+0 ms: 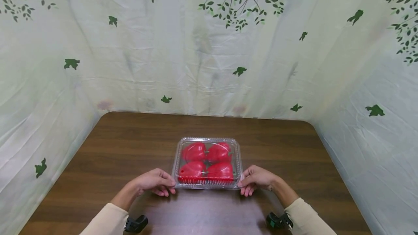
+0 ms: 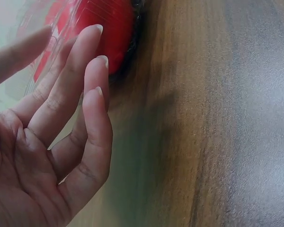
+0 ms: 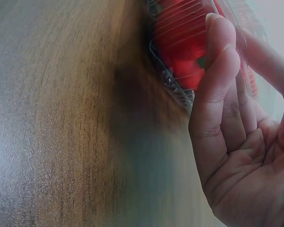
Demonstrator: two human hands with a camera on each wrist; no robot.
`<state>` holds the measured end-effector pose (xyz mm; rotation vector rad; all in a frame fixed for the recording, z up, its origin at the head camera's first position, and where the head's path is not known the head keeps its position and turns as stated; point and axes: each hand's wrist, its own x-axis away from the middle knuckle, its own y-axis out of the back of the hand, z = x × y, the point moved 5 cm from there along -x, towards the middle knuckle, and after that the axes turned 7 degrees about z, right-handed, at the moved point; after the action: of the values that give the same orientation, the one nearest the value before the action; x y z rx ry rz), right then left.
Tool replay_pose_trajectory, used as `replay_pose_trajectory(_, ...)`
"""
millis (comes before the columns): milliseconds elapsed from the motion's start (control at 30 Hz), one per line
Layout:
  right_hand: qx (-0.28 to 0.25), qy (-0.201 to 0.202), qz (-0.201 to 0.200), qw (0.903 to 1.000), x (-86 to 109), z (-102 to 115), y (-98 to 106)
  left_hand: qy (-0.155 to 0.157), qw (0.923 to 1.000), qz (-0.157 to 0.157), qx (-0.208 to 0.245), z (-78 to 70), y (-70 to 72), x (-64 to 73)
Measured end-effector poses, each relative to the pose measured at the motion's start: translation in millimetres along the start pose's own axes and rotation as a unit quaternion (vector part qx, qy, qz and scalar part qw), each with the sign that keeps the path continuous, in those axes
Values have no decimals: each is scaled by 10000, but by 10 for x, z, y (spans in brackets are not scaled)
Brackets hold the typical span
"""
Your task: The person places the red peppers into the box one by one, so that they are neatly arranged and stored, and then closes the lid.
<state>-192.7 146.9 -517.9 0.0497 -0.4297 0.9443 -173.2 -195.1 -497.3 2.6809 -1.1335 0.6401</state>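
A clear plastic clamshell box stands at the middle of the table with its lid down. Several red bell peppers show through the lid in two rows. At the box's front left corner, my left hand pinches the rim between thumb and fingers. My right hand grips the front right corner in the same way. In the left wrist view, the left hand has its lower fingers loosely bent below the box. The right wrist view shows the right hand beside the box's ribbed edge.
The brown wooden table has rounded far corners. A pale curtain printed with leaves and branches hangs behind it and along both sides. Dark bands with devices, such as the left wrist device, sit at both wrists.
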Motion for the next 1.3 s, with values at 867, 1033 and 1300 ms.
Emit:
replay_pose_trajectory(867,274,-50,110,9996,-13,9,-35,-225,9994,-83,-244,-6,0,-58)
replay_pose_trajectory(1033,273,112,76,9995,-32,-3,-35,-240,9990,-131,-349,-17,1,-62)
replay_pose_trajectory(1300,121,245,-44,9996,-50,-34,-42,-257,9976,-273,-588,-26,5,-66)
